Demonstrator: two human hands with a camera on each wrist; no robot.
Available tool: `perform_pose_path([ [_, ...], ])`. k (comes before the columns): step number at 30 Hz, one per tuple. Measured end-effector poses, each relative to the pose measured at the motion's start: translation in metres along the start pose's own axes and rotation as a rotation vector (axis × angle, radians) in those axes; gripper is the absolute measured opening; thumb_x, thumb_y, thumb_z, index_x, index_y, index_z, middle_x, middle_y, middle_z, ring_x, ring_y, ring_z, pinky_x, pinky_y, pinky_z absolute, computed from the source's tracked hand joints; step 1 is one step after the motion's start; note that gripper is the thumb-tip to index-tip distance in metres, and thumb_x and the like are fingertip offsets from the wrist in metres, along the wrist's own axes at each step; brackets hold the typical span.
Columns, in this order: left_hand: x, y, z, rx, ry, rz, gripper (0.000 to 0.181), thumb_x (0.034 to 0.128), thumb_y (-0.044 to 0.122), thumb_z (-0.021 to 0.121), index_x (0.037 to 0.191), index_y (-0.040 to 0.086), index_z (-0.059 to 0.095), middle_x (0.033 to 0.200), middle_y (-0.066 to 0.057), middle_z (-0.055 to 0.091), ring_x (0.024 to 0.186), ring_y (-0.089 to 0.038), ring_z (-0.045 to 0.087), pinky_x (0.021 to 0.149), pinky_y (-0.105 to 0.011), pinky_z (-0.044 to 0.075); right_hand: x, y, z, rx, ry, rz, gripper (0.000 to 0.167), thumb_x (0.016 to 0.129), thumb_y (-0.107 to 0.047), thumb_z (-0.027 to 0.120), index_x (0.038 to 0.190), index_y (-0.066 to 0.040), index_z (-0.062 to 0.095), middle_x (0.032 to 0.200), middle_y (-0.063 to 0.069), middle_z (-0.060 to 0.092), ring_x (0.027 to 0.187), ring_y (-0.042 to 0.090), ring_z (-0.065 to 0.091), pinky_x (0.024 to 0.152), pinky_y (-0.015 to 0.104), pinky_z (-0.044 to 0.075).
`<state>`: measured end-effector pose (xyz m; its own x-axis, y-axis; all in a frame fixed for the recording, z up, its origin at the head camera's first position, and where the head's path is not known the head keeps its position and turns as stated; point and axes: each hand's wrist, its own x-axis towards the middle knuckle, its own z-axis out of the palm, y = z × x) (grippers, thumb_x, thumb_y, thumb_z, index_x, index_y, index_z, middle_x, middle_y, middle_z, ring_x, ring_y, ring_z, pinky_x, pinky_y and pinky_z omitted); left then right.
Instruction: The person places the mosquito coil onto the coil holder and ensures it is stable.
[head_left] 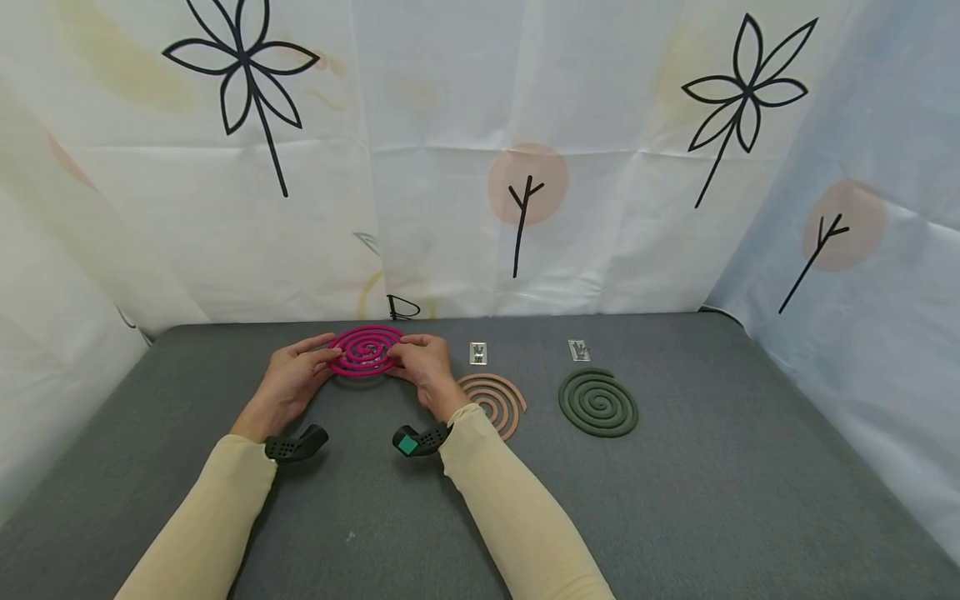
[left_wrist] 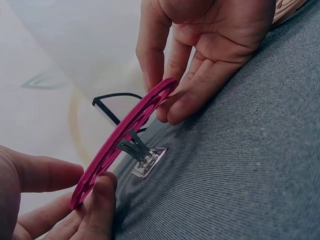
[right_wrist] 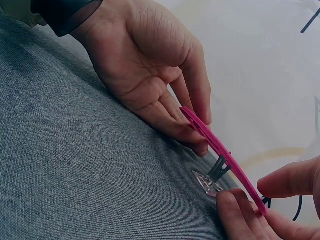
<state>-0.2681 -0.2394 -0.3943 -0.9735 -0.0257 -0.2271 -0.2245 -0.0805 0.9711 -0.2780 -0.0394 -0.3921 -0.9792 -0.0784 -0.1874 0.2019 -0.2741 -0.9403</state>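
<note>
A pink mosquito coil (head_left: 367,350) is held between both hands at the back left of the table. Its left edge is pinched by the thumb and fingers of my left hand (head_left: 288,379). At the opposite edge, my right hand (head_left: 427,367) pinches it the same way. Under the coil, a small metal coil stand (left_wrist: 150,164) lies on the cloth, its upright prongs (right_wrist: 218,169) reaching the coil's underside near the middle. Whether the prongs are fixed into the coil, I cannot tell.
To the right lie a tan coil (head_left: 512,398), partly hidden by my right wrist, and a dark green coil (head_left: 598,402). Two metal stands sit behind them, one at centre (head_left: 478,353) and one farther right (head_left: 579,350). A patterned curtain (head_left: 450,233) hangs along the table's back edge.
</note>
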Motion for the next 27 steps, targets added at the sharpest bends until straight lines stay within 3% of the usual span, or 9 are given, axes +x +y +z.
perform_pose_path([
  [11,-0.0004,0.0012,-0.0014,-0.023,-0.009,-0.001,0.060,0.1042,0.008,0.056,0.158,0.001,0.031,0.157,-0.020,0.030,0.098,0.002,0.061,0.086,-0.014,0.054,0.0006,-0.0008,-0.0002,0.014,-0.005,0.017,0.035,0.089,0.008,0.066,0.123,0.011,0.061,0.085,0.010,0.065,0.076,0.017,0.065,0.078,0.036,0.063],
  [27,-0.0022,0.0030,-0.0017,0.000,-0.040,0.003,0.063,0.1049,0.008,0.056,0.160,0.003,0.027,0.161,-0.022,0.024,0.099,0.001,0.060,0.090,-0.017,0.054,-0.0001,-0.0022,-0.0017,-0.006,-0.024,0.011,0.037,0.090,0.007,0.065,0.126,0.011,0.060,0.091,0.011,0.067,0.078,0.018,0.068,0.078,0.036,0.063],
])
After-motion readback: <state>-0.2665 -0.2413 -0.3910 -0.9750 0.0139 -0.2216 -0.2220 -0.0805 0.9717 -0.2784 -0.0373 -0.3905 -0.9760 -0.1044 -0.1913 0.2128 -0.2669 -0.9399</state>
